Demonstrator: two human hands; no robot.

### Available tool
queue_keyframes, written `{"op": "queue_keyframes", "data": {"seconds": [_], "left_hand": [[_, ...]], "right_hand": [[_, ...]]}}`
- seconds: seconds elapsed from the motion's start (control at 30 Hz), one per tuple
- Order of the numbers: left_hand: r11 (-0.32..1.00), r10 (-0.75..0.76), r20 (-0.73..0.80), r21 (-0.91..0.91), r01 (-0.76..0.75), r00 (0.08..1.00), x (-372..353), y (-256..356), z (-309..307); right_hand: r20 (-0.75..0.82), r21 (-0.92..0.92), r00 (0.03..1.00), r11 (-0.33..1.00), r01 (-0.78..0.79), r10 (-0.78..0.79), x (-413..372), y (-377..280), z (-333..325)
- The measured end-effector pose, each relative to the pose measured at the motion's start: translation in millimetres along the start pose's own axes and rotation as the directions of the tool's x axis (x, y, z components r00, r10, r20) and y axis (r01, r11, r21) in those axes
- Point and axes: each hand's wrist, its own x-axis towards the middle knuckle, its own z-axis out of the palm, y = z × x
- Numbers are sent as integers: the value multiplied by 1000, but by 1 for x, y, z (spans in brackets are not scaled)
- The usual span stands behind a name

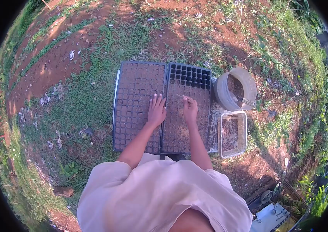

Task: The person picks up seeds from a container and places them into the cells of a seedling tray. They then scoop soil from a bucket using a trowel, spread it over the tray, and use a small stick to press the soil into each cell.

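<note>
Two black seedling trays lie side by side: the left tray point(135, 89) has soil in its cells, while the right tray point(175, 127) is soil-filled except for several bare black cells at its far end. My left hand point(157, 111) rests flat with fingers stretched out, on the left tray's right side near the seam. Over the right tray, my right hand point(190, 110) is closed in a pinch on a thin stick point(180, 96), whose tip points left just nearer than the unfilled cells. Its exact kind is too small to tell.
Right of the trays stands a round translucent bucket point(220, 92) with dark soil and a tool inside. Nearer is a white rectangular basin point(244, 135) with some soil-like material. Grass and red earth surround the trays. A printed sack point(274, 220) lies at the lower right.
</note>
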Motion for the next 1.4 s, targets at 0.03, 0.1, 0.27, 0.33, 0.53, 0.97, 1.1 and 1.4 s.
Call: {"op": "queue_keyframes", "data": {"seconds": [0.03,0.1,0.27,0.33,0.53,0.97,1.1,1.4], "left_hand": [[1000,-8,-1,1,8,1000,0,-1,1],[1000,21,-28,23,-21,999,1,0,4],[996,69,-26,54,-68,997,1,-3,5],[994,100,-45,50,-97,994,4,-4,4],[992,93,-23,86,-91,995,7,-9,8],[973,104,37,204,-109,994,2,-10,15],[963,88,49,251,-98,995,7,-8,17],[973,53,62,221,-66,997,10,-7,14]], "right_hand": [[8,1,1000,1000,1,-1,2,3,4],[-46,-85,989,987,138,-142,8,5,12],[-37,-89,986,983,161,-165,14,6,25],[-50,-103,979,976,193,-199,18,6,28],[-30,-145,984,975,168,-174,17,6,33],[-121,-190,967,961,198,-224,13,3,44],[-37,-237,918,896,375,-394,22,12,52],[-80,-56,944,947,315,-319,22,44,64]]}}
